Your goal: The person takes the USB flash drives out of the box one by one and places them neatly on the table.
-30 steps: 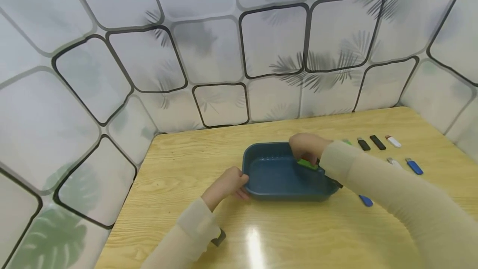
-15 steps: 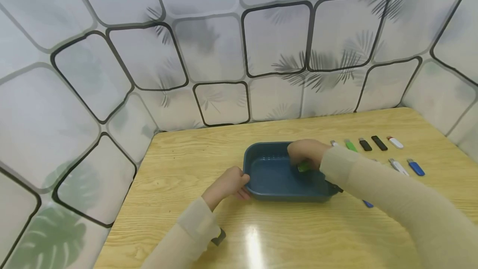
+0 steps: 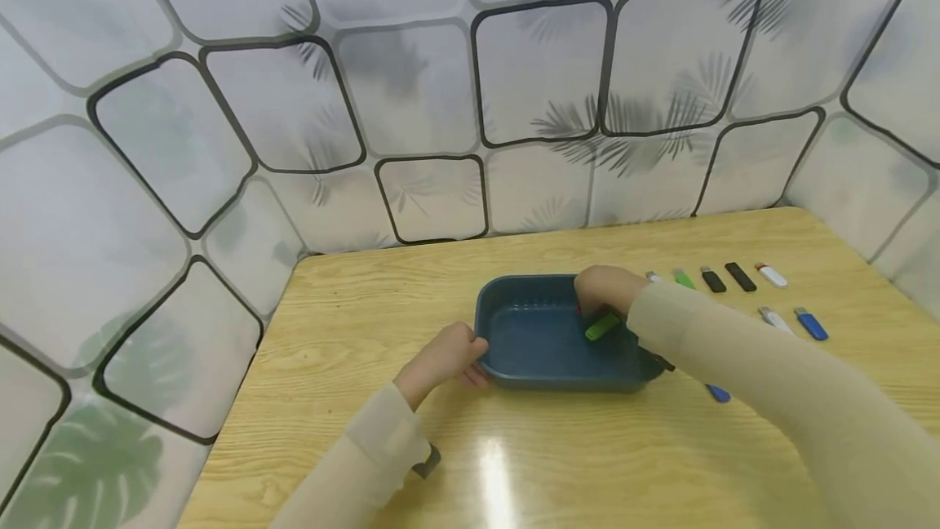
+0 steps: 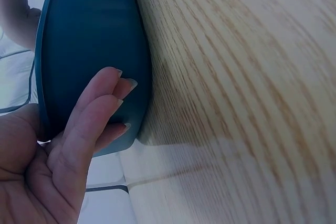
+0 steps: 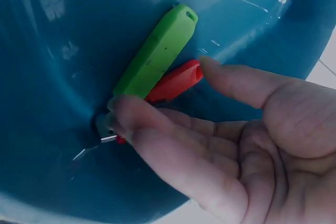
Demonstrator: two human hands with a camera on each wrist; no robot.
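Observation:
A dark blue plastic tray point(image 3: 539, 382) stands on the wooden table. My left hand point(image 3: 444, 357) grips its left end, thumb over the rim and fingers point(image 4: 94, 108) along the outer wall. Inside the tray is my right hand point(image 3: 608, 291), thumb and fingers apart. Close to it lie a green USB stick point(image 5: 157, 53) and a red USB stick point(image 5: 176, 81), partly crossing. The right thumb tip is right at the red stick's end; the index fingertip point(image 5: 128, 111) overlaps the green one's lower end. Those fingers hide part of both sticks.
Right of the tray lie several more USB sticks: a green one point(image 3: 684, 278), black ones point(image 3: 740, 277), a red-and-white one point(image 3: 771, 275) and blue ones point(image 3: 811, 324). Some are partly behind the right sleeve point(image 3: 742, 357). A patterned wall covering point(image 3: 433, 198) borders the table's back.
The green USB stick in the tray has turned to a steeper slant, and some red now shows beside the right hand. The left hand keeps its hold on the tray.

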